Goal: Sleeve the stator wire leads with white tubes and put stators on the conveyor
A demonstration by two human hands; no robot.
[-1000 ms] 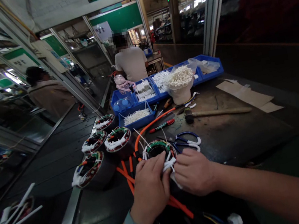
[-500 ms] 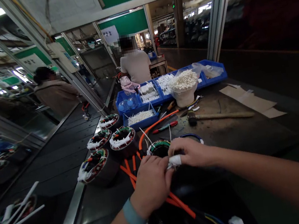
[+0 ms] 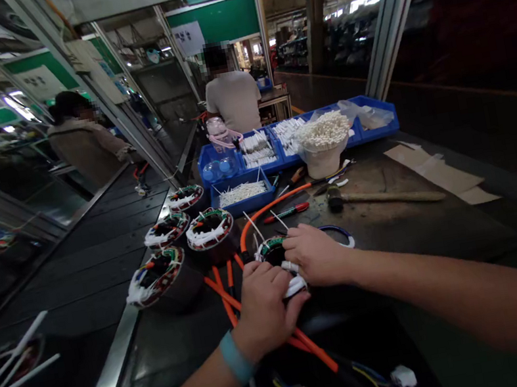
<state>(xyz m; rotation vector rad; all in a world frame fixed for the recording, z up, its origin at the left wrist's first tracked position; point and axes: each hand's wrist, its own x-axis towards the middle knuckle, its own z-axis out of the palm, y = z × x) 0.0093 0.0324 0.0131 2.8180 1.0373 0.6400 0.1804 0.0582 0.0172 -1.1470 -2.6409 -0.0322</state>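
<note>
A motor stator (image 3: pixel 270 253) stands in front of me, with a ring of green and white showing and thin white cable ties (image 3: pixel 253 226) sticking up from its edge. My left hand (image 3: pixel 265 297) bends over the near left side of the stator, fingers curled and pressed on it, thumb stretched along its near side. White sleeving (image 3: pixel 295 285) shows between both hands. My right hand (image 3: pixel 316 253) is closed at the right rim, fingertips pinching a short white piece beside the sleeving. The fingers hide much of the near rim.
More stators (image 3: pixel 210 232) stand to the left by the metal edge (image 3: pixel 114 372). Orange cables (image 3: pixel 221 297) cross the bench. Behind are a red marker (image 3: pixel 286 212), a mallet (image 3: pixel 384 197), blue bins (image 3: pixel 245 204) and a tub of white sticks (image 3: pixel 326 155). Two people sit beyond.
My hands have moved slightly apart on the stator, the right fingers curling down at the rim. More white sleeving shows between them. The camera view has shifted a little.
</note>
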